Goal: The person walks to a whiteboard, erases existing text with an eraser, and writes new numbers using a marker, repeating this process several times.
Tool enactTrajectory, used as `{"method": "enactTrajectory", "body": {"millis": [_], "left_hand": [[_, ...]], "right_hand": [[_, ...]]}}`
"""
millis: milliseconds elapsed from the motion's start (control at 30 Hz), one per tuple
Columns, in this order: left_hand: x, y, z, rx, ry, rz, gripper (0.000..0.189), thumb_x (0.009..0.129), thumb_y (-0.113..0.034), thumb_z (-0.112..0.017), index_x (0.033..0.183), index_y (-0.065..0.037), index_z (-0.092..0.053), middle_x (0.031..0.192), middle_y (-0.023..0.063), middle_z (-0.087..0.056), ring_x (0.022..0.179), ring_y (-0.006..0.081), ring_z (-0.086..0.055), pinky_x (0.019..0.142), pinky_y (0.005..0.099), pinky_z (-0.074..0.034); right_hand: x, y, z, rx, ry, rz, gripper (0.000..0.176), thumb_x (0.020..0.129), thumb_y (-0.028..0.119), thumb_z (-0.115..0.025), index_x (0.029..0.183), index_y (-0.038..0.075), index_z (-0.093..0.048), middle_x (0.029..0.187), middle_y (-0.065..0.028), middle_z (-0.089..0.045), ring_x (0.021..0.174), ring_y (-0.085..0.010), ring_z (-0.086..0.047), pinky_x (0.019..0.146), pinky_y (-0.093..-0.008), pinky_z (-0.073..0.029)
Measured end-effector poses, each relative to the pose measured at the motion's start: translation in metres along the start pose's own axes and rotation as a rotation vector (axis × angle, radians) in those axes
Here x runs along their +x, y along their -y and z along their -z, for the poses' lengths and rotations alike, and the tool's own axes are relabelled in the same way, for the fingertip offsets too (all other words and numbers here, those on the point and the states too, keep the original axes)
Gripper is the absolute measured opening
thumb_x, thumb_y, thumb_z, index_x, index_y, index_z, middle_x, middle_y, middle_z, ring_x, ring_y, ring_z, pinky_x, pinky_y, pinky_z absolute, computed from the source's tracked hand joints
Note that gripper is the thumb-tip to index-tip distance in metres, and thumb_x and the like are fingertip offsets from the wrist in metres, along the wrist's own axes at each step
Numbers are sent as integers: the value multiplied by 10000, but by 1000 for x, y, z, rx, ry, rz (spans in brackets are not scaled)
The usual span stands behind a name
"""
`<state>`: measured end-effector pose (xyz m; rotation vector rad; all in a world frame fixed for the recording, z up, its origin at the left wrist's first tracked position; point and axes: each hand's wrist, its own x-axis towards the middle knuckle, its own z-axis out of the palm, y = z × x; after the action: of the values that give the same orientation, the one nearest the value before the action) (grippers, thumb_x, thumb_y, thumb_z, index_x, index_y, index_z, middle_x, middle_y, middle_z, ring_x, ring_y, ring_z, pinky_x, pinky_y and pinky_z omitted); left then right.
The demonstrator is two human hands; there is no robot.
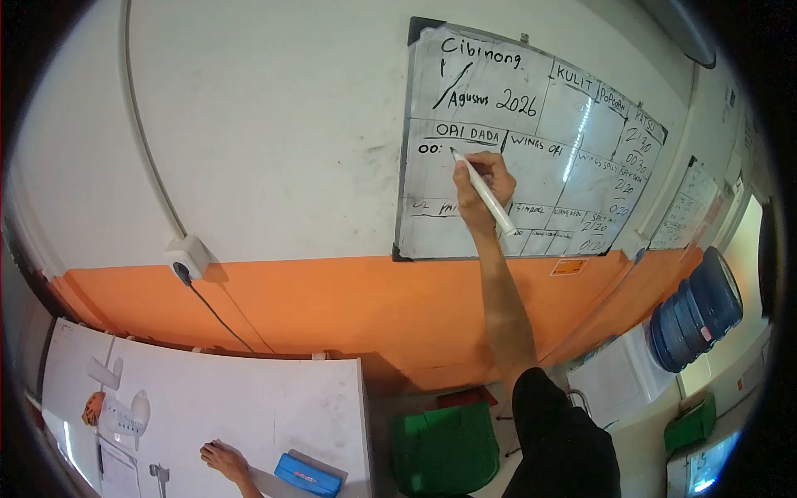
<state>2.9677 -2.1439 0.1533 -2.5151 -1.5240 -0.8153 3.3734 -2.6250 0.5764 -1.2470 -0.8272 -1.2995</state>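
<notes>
My right hand [484, 192] holds a white marker [490, 197], gripped between thumb and fingers. Its tip meets the whiteboard [465, 178], just after the handwritten "00:" under the "OAI DADA" heading. Black ruled lines split the board into boxes with words and numbers, and "Cibinong" and "Agustus 2026" stand at the top. Below left, my left hand [222, 461] rests on a white flat top [232, 402], its fingers lying on the surface and nothing seen in them. To the right of that hand lies a blue block-shaped item [308, 475] with small lettering.
A wall socket [188, 257] has a plug and a cable running down behind the white top. A green stool [445, 448] stands below the board. At the right is a dispenser [623, 378] with a blue water bottle [696, 311].
</notes>
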Motion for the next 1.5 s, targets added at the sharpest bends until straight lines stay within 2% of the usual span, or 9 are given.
{"method": "enactTrajectory", "body": {"millis": [200, 567, 733, 867, 933, 1033, 1133, 1400, 1500], "left_hand": [[-1, -3, 4, 22, 0, -2, 215, 1024, -171, -386, 989, 22, -473, 1040, 198, -478, 997, 358, -485, 862, 468, -421], [-1, -2, 2, 10, -7, -5, 226, 1019, -179, -399, 976, 26, -483, 1026, 192, -481, 990, 353, -489, 840, 462, -425], [1, 1, -1, 38, 15, 12, 228, 1021, -194, -403, 970, 16, -479, 1027, 185, -482, 995, 350, -489, 846, 457, -422], [-1, -2, 4, 37, -14, -4, 223, 1026, -188, -392, 982, 12, -480, 1033, 185, -481, 1001, 344, -489, 854, 460, -421], [-1, -2, 4, 39, -18, -8, 223, 1027, -186, -390, 984, 13, -481, 1035, 186, -480, 1002, 344, -488, 857, 460, -422], [0, 1, -1, 33, -2, 5, 226, 1028, -190, -392, 988, 14, -484, 1041, 188, -480, 1004, 344, -488, 860, 461, -422], [1, 2, -1, 57, 30, -11, 227, 1027, -196, -399, 994, 12, -485, 1049, 189, -479, 1007, 344, -487, 863, 461, -421], [0, -1, 2, 21, 2, -2, 217, 1017, -183, -416, 967, 17, -483, 1025, 183, -479, 995, 347, -491, 844, 465, -436], [0, 2, -3, 59, 5, -41, 223, 1016, -190, -421, 964, 17, -482, 1025, 179, -481, 994, 347, -494, 831, 467, -444]], "right_hand": [[-2, -4, -1, -218, 12, 97, 151, 765, 19, -732, 811, 12, -587, 617, -76, -636, 543, -108, -635, 494, -216, -495], [-4, -7, 2, -118, 69, 107, 146, 748, 4, -723, 788, 17, -584, 602, -58, -627, 525, -97, -619, 477, -209, -477], [-7, -10, -3, -166, -109, 86, 142, 757, 5, -724, 801, 3, -589, 598, -60, -618, 526, -93, -609, 478, -206, -463], [-7, -13, -4, -170, -59, 115, 149, 761, -4, -721, 791, -2, -575, 602, -61, -620, 523, -95, -603, 481, -211, -463], [-8, -6, -5, -46, -95, -4, 114, 827, -5, -662, 835, -2, -549, 672, -39, -585, 545, -59, -519, 491, -197, -409], [-7, -1, 7, 279, -134, -234, 84, 864, 19, -623, 857, 11, -541, 681, -51, -589, 527, -68, -511, 471, -198, -393], [-13, -2, 27, 326, -96, -291, 92, 869, 2, -619, 893, -12, -530, 705, -87, -603, 550, -81, -531, 497, -208, -432], [-29, -1, 43, 171, 139, -229, 129, 871, 19, -670, 964, -41, -603, 736, -82, -651, 622, -84, -605, 534, -204, -500], [-34, -5, 48, 145, 115, -230, 136, 855, 16, -691, 953, -34, -611, 740, -77, -653, 627, -78, -603, 543, -204, -502]]}}
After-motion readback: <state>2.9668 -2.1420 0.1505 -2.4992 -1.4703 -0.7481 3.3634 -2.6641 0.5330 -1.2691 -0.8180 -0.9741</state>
